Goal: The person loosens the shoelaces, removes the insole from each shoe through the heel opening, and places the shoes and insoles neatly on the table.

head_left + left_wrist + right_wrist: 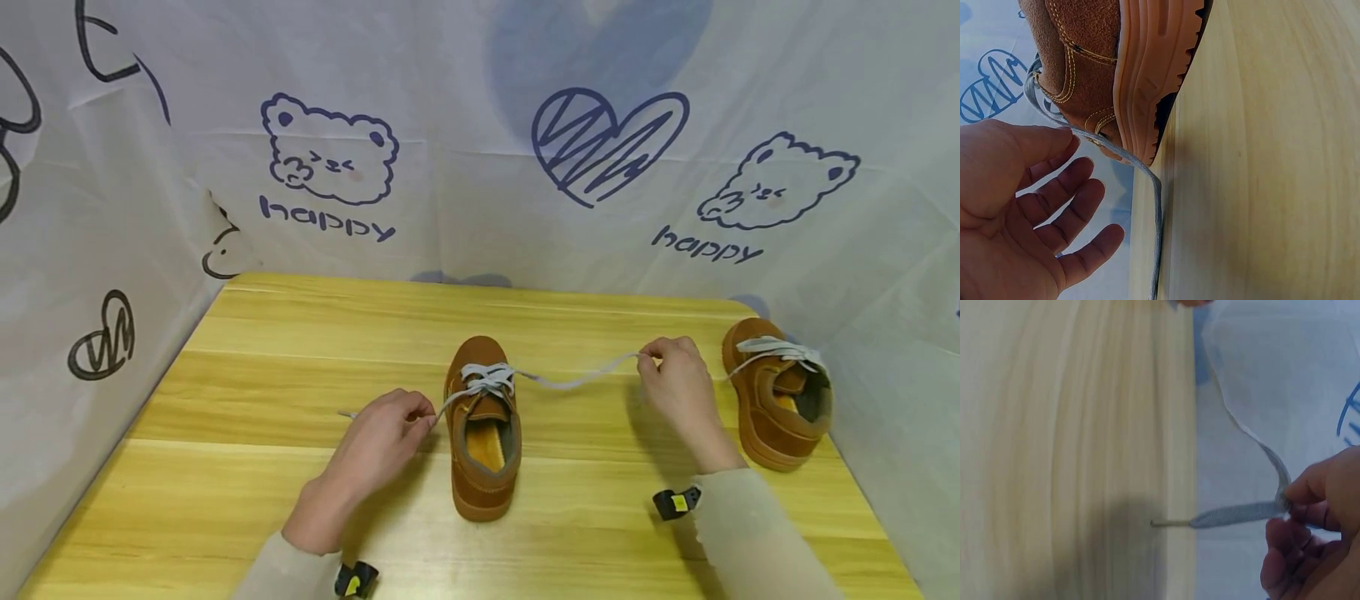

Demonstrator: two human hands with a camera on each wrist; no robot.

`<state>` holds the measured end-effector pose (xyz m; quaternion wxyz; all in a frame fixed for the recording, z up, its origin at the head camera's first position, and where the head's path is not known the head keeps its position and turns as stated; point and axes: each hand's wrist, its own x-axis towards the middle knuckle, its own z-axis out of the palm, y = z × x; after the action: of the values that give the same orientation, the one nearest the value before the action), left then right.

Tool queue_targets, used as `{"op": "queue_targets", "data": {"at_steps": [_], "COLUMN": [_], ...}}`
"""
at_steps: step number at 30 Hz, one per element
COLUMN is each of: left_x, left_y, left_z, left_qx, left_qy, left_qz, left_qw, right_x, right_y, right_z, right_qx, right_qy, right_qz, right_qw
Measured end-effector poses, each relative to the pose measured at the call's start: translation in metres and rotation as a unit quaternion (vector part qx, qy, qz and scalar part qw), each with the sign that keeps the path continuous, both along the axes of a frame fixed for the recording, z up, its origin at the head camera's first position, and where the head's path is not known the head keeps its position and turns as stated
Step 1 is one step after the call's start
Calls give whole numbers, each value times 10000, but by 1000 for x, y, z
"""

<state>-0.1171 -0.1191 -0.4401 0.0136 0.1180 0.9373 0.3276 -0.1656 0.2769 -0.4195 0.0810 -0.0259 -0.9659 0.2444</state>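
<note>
A brown suede shoe (486,492) with grey laces stands upright mid-table, its toe pointing away from me. At its left side my left hand (382,437) pinches one grey shoelace (1125,153) between thumb and index finger, the other fingers loosely bent. The rest of that lace hangs down past the hand toward the wood. Off to the right, my right hand (678,387) pinches the other shoelace (573,385) near its end, and this lace runs slightly slack back to the eyelets. The lace's tip (1172,523) sticks out beyond the right fingertips.
A second brown shoe (776,446) with grey laces stands at the table's right edge, beyond the right hand. The wooden table (225,500) is bordered at the back and sides by a white cloth (465,200) with drawn bears and hearts.
</note>
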Motion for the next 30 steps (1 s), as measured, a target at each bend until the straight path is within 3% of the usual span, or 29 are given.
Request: {"op": "queue_targets", "data": {"at_steps": [4,10,15,23,26,30], "left_x": [1,0,-3,-10,-14,-19], "left_y": [-1,0,5,19,24,30], "left_z": [0,0,4,13,19,28], "left_qx": [-22,83,329,105,140,111], "left_qy": [-4,-25,134,1133,1213,1026], "left_qz": [29,53,86,58,65,-43], "left_qw": [10000,9999,9993,9935,9925,9946], "right_x": [-1,2,9,21,25,30], "right_y": [11,7,-23,-77,-92,-111], "right_z": [-4,-7,-6,4,10,16], "right_qx": [289,493,370,415,129,-362], "right_qy": [-409,-609,-210,670,798,777], "right_qz": [-44,448,725,1165,1312,1519], "right_qw": [9987,9959,9965,9901,9881,9847]}}
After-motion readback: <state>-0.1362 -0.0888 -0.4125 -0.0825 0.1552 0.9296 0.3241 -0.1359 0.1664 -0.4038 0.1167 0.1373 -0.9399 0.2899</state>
